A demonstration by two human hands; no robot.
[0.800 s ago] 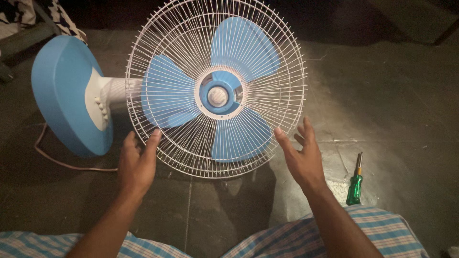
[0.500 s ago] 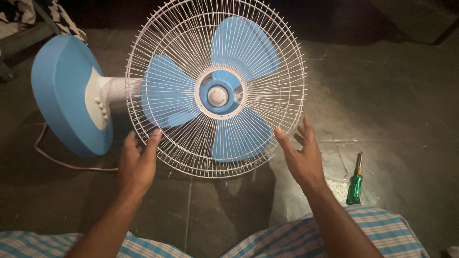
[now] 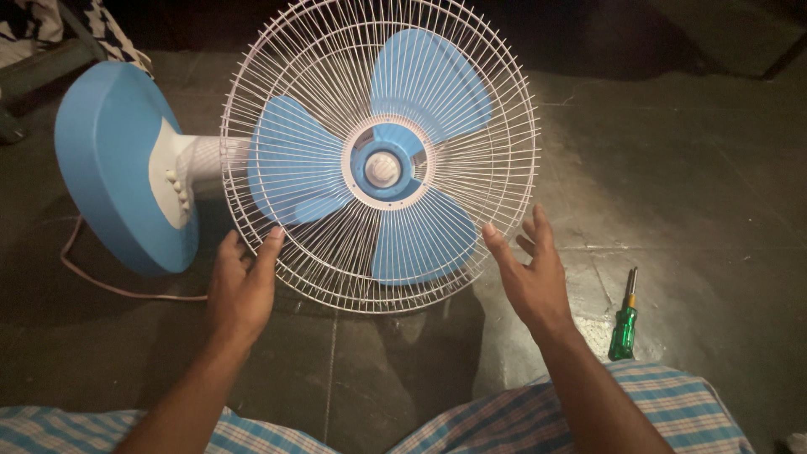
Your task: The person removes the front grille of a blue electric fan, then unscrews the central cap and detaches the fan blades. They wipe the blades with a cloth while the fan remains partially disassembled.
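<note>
Fan guard (image 3: 380, 160) lies between both hands, screwdriver (image 3: 624, 318) to its right.

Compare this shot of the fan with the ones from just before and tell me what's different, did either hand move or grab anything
Nothing has visibly changed. The left hand still rests open at the lower left rim of the white wire guard, and the right hand stays open at its lower right rim, gripping nothing. The fan's blue base and the green-handled screwdriver on the floor lie where they were.
</note>
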